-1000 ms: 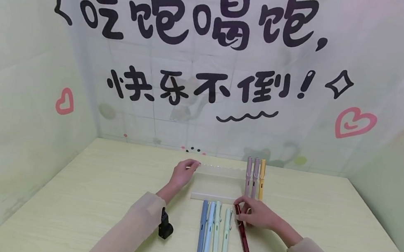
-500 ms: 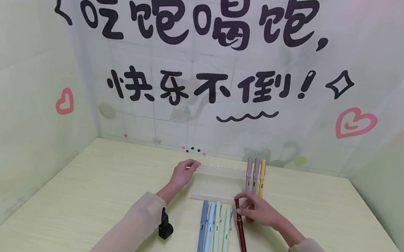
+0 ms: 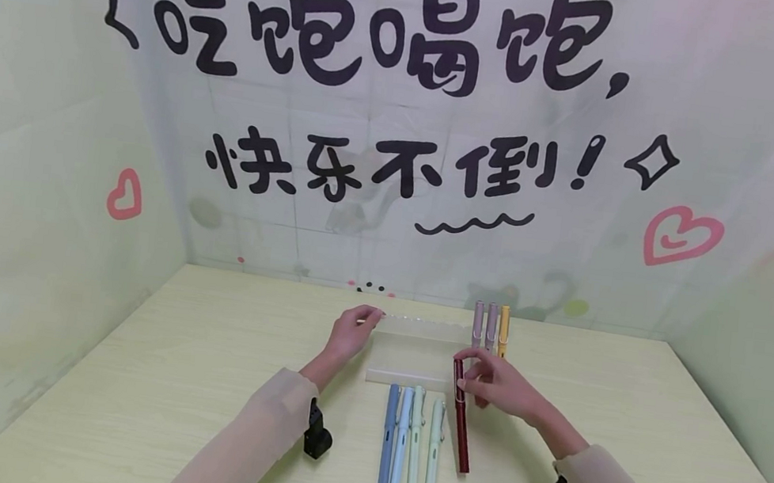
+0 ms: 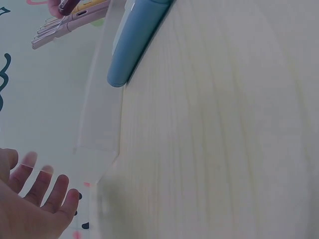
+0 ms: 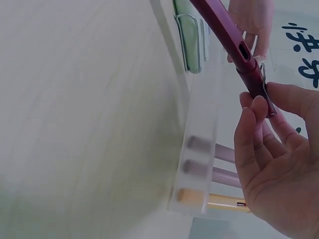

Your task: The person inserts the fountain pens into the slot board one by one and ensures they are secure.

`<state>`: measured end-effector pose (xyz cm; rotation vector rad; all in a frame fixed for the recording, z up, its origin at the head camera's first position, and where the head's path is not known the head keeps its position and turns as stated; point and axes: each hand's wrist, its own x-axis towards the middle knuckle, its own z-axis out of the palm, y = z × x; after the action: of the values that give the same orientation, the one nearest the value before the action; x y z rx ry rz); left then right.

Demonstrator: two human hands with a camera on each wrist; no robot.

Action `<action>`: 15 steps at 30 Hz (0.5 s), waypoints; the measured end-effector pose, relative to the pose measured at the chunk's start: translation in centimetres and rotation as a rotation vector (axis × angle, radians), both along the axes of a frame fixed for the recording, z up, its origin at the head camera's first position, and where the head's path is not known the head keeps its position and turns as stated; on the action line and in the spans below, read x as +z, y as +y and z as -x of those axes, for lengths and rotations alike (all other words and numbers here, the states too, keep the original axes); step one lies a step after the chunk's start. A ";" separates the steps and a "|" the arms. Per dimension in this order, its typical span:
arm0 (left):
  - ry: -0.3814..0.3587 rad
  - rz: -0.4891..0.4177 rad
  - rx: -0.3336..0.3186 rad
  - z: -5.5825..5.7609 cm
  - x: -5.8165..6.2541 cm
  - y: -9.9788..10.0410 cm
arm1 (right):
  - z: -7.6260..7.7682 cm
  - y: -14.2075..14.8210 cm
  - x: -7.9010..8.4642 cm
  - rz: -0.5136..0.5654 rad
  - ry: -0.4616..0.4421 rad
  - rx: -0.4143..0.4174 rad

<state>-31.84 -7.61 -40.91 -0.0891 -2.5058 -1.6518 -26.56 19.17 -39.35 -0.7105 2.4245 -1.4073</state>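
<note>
My right hand point(image 3: 501, 384) pinches a dark red pen point(image 3: 461, 433) by its capped end. The pen tilts in front of a clear plastic pen rack point(image 3: 407, 379), its lower end toward me. In the right wrist view, thumb and fingertips close on the cap of this pen point(image 5: 232, 37) beside its metal clip. My left hand point(image 3: 351, 333) holds the rack's back left corner. Two mauve pens point(image 3: 478, 322) and a yellow pen point(image 3: 505, 327) stand in the rack's right end, their lower parts hidden behind my right hand.
In front of the rack lie a dark blue pen point(image 3: 387, 441), a light blue pen point(image 3: 400, 444) and two pale green pens point(image 3: 433, 462), roughly parallel. A printed curtain point(image 3: 385, 257) hangs behind the wooden table point(image 3: 185, 378).
My right hand has lifted the dark red pen and carried it away from me toward the rack, turning it more upright in view. The left hand and rack stay put.
</note>
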 end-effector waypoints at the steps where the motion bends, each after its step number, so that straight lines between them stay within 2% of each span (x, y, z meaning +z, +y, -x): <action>1: 0.001 0.000 0.000 0.0 0.0 0.0 | 0.1 0.0 0.2 -0.001 0.006 0.001; 15: -0.008 -0.004 0.009 0.0 0.0 0.0 | 1.3 -0.1 2.0 0.007 0.077 -0.004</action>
<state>-31.84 -7.61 -40.92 -0.0711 -2.5051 -1.6564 -27.85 19.08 -37.34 -0.7752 2.4814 -1.4162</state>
